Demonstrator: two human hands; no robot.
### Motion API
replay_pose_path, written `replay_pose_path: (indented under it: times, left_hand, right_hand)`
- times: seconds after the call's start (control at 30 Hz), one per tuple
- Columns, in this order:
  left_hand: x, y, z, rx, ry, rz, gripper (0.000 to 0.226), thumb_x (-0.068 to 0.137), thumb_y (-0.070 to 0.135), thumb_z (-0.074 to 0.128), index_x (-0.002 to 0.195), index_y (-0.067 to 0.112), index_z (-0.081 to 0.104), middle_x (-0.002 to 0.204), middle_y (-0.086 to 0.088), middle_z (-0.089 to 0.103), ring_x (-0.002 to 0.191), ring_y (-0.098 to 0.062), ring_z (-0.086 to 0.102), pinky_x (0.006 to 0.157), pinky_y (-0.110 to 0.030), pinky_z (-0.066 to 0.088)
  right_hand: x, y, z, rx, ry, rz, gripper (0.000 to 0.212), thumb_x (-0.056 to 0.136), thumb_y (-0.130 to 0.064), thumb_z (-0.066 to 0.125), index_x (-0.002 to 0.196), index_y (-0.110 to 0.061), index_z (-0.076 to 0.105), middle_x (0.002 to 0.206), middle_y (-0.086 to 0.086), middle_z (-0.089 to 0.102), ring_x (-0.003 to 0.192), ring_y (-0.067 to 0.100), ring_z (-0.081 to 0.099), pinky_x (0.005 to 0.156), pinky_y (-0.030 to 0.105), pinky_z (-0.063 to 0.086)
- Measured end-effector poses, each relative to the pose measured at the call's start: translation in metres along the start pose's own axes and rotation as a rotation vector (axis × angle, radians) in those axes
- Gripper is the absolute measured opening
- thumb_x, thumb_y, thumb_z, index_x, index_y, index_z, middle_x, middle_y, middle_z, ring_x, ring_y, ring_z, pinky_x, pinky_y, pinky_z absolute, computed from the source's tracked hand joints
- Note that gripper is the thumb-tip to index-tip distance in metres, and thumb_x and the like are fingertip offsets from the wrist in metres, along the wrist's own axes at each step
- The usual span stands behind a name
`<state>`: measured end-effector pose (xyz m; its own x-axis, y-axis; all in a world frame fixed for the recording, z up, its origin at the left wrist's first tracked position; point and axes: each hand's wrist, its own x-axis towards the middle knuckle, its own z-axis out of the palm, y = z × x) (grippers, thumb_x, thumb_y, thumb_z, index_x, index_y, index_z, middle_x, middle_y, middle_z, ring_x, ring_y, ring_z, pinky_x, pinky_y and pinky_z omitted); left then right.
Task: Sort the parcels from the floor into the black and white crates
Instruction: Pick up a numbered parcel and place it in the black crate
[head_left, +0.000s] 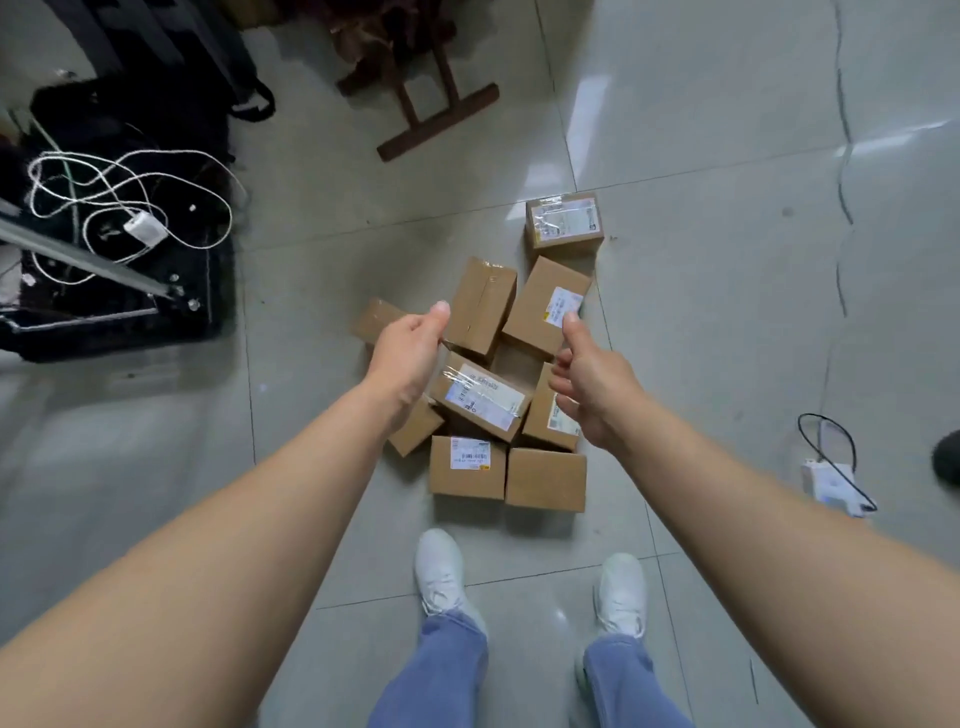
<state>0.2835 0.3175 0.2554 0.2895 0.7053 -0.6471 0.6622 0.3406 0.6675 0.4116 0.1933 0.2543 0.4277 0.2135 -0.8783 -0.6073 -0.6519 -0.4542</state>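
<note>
Several brown cardboard parcels lie in a loose pile on the tiled floor ahead of my feet. A taped, labelled parcel (480, 396) lies tilted in the middle of the pile. My left hand (408, 356) hovers over its left side, fingers apart, holding nothing. My right hand (589, 387) hovers over the right side, thumb up, also empty. Two parcels (467, 467) (545, 479) stand side by side nearest me. One parcel (563, 223) sits apart at the far end. No crate shows clearly as white; a black crate (109, 312) stands at the left.
The black crate holds white cords and a small white adapter (145, 228), with a metal bar (83, 260) across it. A wooden stand (436, 111) is at the back. A white device with a black cable (828, 480) lies at the right. My white shoes (441, 577) stand behind the pile.
</note>
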Motion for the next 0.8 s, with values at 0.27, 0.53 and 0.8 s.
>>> replay_pose_path:
  times: [0.27,0.53,0.8]
  left_hand:
    - [0.127,-0.123,0.056,0.173,0.001,-0.032,0.033,0.096,0.044,0.045,0.070,0.025,0.055,0.067,0.015,0.057,0.056,0.004,0.054,0.052,-0.014,0.034]
    - [0.204,-0.196,0.095,0.229,-0.073,-0.089,0.053,0.097,0.049,0.037,0.129,0.009,0.051,0.089,0.004,0.064,0.074,-0.003,0.059,0.058,-0.016,0.037]
    - [0.206,-0.197,0.098,0.121,-0.067,-0.170,0.050,0.096,0.049,0.037,0.119,0.010,0.059,0.096,-0.001,0.066,0.082,-0.009,0.058,0.064,-0.022,0.039]
  right_hand:
    - [0.154,0.099,0.038,0.028,0.039,0.117,0.042,0.088,-0.061,0.048,0.103,-0.022,0.047,0.059,-0.015,0.052,0.062,0.004,0.052,0.072,0.023,0.044]
    - [0.257,0.160,0.062,0.076,-0.031,0.174,0.042,0.089,-0.062,0.044,0.080,-0.022,0.052,0.094,-0.001,0.071,0.097,0.018,0.062,0.092,0.031,0.043]
    - [0.255,0.156,0.067,0.066,-0.041,0.156,0.044,0.092,-0.061,0.039,0.085,-0.021,0.054,0.051,-0.010,0.067,0.038,0.001,0.060,0.039,0.018,0.037]
